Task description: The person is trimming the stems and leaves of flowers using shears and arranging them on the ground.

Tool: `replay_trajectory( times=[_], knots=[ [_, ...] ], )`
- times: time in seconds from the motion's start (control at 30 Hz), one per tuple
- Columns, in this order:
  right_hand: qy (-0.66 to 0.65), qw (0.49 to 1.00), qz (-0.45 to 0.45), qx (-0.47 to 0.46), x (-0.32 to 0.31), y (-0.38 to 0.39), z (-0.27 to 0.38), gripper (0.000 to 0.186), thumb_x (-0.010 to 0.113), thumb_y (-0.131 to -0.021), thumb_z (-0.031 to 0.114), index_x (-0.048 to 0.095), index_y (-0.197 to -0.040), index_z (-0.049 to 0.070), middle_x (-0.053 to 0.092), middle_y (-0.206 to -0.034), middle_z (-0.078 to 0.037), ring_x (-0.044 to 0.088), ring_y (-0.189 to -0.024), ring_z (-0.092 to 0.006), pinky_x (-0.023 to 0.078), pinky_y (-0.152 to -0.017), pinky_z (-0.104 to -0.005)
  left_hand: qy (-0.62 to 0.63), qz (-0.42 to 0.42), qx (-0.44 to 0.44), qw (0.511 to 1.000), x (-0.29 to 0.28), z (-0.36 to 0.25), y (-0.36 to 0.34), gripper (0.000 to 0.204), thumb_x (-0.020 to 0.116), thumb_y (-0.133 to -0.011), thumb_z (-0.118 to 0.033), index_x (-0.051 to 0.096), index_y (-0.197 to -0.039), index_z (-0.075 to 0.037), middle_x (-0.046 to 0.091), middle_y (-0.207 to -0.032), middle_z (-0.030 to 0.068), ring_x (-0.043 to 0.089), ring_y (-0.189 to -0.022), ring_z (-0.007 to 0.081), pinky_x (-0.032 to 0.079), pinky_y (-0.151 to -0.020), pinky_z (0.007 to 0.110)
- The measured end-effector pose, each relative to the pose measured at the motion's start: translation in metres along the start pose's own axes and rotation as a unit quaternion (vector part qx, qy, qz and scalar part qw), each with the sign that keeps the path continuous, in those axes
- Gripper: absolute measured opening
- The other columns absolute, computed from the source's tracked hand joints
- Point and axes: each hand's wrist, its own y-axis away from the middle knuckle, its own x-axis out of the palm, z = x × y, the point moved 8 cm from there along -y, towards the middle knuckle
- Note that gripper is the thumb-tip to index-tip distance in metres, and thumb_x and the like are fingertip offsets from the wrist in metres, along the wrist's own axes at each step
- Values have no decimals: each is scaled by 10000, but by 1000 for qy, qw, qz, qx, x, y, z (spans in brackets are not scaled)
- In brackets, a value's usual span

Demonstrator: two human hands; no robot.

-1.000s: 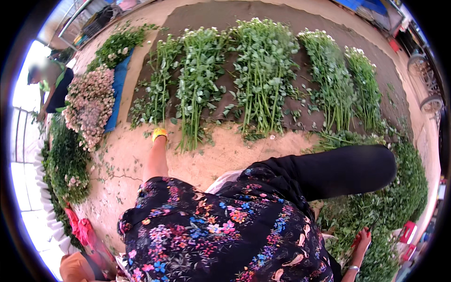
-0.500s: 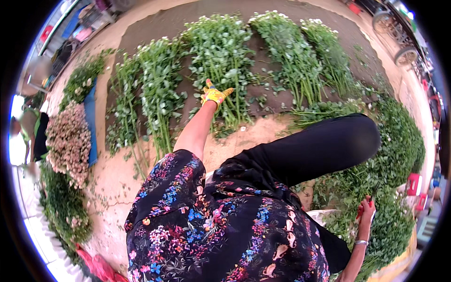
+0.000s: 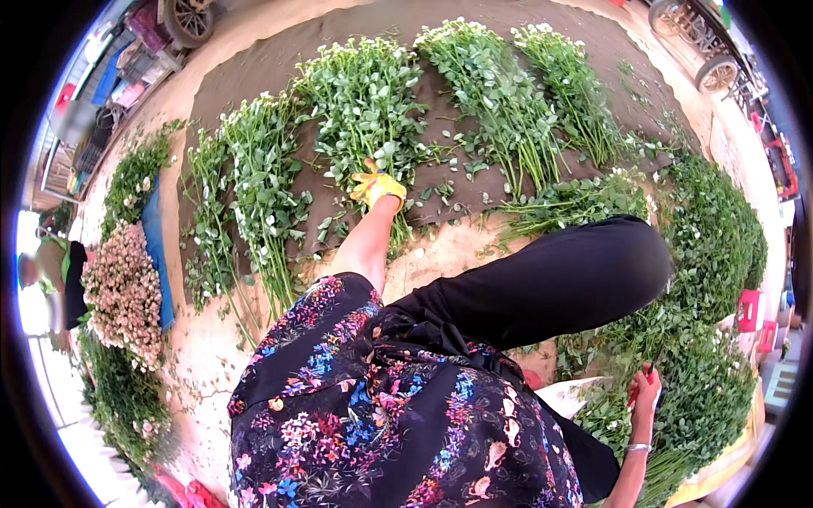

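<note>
My left hand [image 3: 378, 186], in a yellow patterned glove, reaches over the lower stems of the middle bunch of white-flowered stems [image 3: 364, 102]. Its fingers are spread, and I cannot tell whether they touch the stems. Down at the right, my bare right hand [image 3: 645, 391] is closed around a small red-handled tool [image 3: 633, 394] with a dark tip, apparently pruning shears, mostly hidden by the fingers. Beside that hand lies a big heap of leafy green stems [image 3: 703, 288]. More bunches lie in a row, one set to the left [image 3: 262, 169] and others to the right [image 3: 491, 93].
A dark cloth [image 3: 254, 63] lies under the bunches. Pale pink flowers [image 3: 125, 296] are piled at the left beside a blue sheet [image 3: 161, 254]. My bent leg [image 3: 542, 279] crosses the middle. A person [image 3: 63, 271] is at the far left; wheeled carts [image 3: 718, 74] stand behind.
The view has shifted, so the bunches appear further left. My left hand has drawn slightly nearer and turned, its fingers now pointing left. My right hand still grips the red-handled tool.
</note>
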Motion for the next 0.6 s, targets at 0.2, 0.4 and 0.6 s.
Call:
replay_trajectory(
  times=[0.2, 0.4, 0.6],
  knots=[
    [26, 1000, -5, -2, 1, 0, 1, 299, 579, -874, 156, 534, -1149, 45, 532, -768, -1, 504, -585, -67, 402, -490, -203, -6, -13, -4, 1000, 7, -5, -15, 1179, 716, -665, -318, -109, -1491, -156, 240, -1448, 268, 486, -1133, 426, 377, -921, 517],
    [17, 999, -2, -32, 2, 15, 10, 339, 561, -893, 147, 495, -1208, 40, 519, -770, 9, 504, -615, -52, 400, -514, -186, 15, -14, 25, 999, -26, -2, -7, 1091, 692, -678, -282, -1, -1493, -71, 387, -1330, 243, 554, -1100, 335, 447, -884, 481],
    [10, 999, 0, -33, 0, 12, 9, 327, 543, -905, 149, 491, -1213, 51, 518, -767, 12, 496, -605, -44, 393, -509, -177, -31, -31, 196, 980, -51, -31, -32, 679, 726, -605, -456, 642, -1077, 26, 617, -1096, 243, 622, -976, 321, 506, -834, 345]
  ],
)
